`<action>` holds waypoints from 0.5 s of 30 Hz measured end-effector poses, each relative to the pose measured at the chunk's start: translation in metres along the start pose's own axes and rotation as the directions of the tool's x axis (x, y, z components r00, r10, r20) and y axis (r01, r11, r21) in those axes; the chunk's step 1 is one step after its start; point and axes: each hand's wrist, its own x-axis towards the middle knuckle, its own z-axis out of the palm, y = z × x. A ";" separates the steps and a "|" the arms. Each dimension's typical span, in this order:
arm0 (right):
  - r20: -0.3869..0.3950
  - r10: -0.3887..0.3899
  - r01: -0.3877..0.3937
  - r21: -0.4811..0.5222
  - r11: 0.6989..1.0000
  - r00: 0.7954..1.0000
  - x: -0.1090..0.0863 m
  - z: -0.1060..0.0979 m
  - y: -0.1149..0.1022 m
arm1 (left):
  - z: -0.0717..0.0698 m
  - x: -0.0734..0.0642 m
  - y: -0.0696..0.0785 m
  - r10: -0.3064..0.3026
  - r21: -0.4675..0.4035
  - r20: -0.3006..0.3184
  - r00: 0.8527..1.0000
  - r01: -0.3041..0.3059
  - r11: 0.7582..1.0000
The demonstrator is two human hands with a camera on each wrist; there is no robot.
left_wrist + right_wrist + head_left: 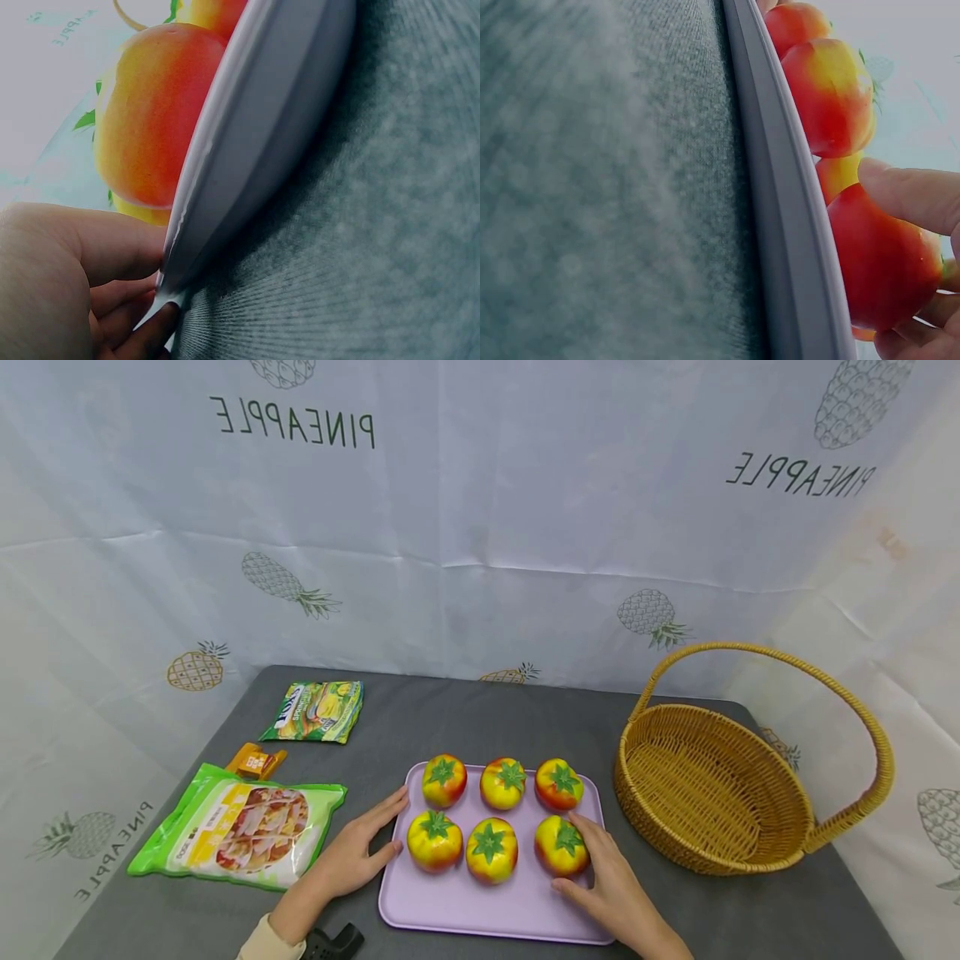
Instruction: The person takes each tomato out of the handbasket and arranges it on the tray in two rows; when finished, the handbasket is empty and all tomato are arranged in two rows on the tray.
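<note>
A lilac tray (pixel 480 920) bears several red-and-yellow fruits with green star-shaped leaf tops, set in two rows. My right hand (pixel 611 885) holds the front right fruit (pixel 561 847), fingers along its right side and thumb at its near side. In the right wrist view that fruit (pixel 885 259) sits between thumb and fingers, just inside the tray's edge. My left hand (pixel 356 852) rests at the tray's left edge, its fingers extended and spread from the thumb. The left wrist view shows the thumb touching the tray rim (pixel 196 161), near another fruit (pixel 157 112).
A wicker basket (pixel 690 777) with a tall handle stands right of the tray. On the left lie a green-and-white food bag (pixel 247 827), a small orange packet (pixel 257 762) and a green-yellow packet (pixel 318 710). A pineapple-print curtain (pixel 480 510) hangs behind the grey table (pixel 480 714).
</note>
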 end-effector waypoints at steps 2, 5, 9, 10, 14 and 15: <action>-0.004 -0.005 0.005 -0.001 1.000 1.000 0.000 0.000 0.000 | 0.000 0.000 0.001 -0.002 -0.005 0.003 1.000 0.002 1.000; -0.007 -0.003 0.003 0.002 1.000 1.000 -0.001 0.000 -0.001 | 0.000 0.000 0.001 -0.007 -0.011 0.007 1.000 0.007 1.000; -0.013 0.002 -0.002 -0.006 1.000 1.000 -0.001 -0.001 0.000 | -0.001 0.000 0.002 -0.014 -0.010 0.011 1.000 0.014 1.000; -0.021 -0.003 0.003 -0.014 1.000 1.000 -0.001 -0.002 0.000 | 0.000 0.000 0.001 -0.014 -0.008 0.010 1.000 0.014 1.000; -0.073 -0.051 0.048 -0.049 0.998 0.996 -0.003 -0.005 0.001 | 0.001 -0.001 0.001 -0.012 -0.006 0.001 1.000 0.012 1.000; -0.087 -0.061 0.057 -0.052 0.997 0.994 -0.003 -0.007 0.001 | 0.001 -0.001 0.001 -0.010 -0.007 -0.002 1.000 0.010 1.000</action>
